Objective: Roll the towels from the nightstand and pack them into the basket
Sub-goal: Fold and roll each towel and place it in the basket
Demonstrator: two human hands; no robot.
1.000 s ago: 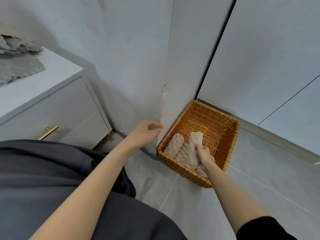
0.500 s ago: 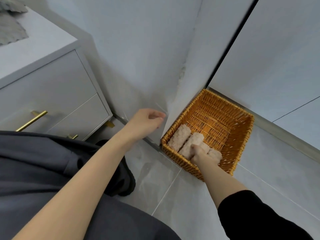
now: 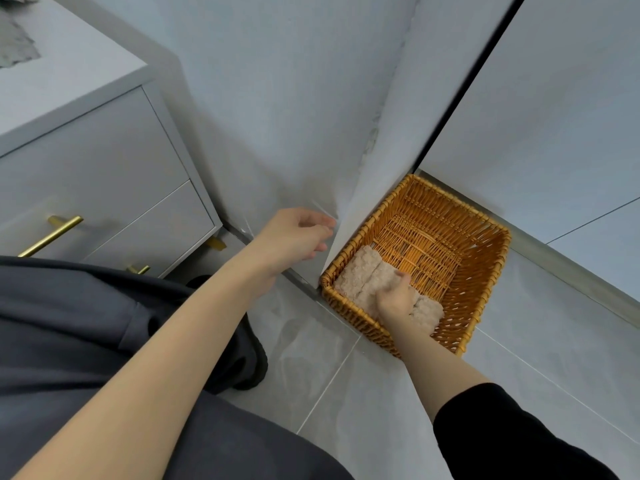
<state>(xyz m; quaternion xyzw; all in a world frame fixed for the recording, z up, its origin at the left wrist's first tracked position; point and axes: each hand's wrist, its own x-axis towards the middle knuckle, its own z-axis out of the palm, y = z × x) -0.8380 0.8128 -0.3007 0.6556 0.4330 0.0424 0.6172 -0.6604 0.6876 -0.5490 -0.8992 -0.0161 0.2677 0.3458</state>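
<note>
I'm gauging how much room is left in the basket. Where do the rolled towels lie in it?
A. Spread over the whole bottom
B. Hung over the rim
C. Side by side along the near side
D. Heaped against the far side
C: the rolled towels lie side by side along the near side of the basket, where the right hand grips one, and the far part of the wicker bottom is bare.

grey tiled floor meets pale walls; a dark shoe rests on the tiles.
</note>
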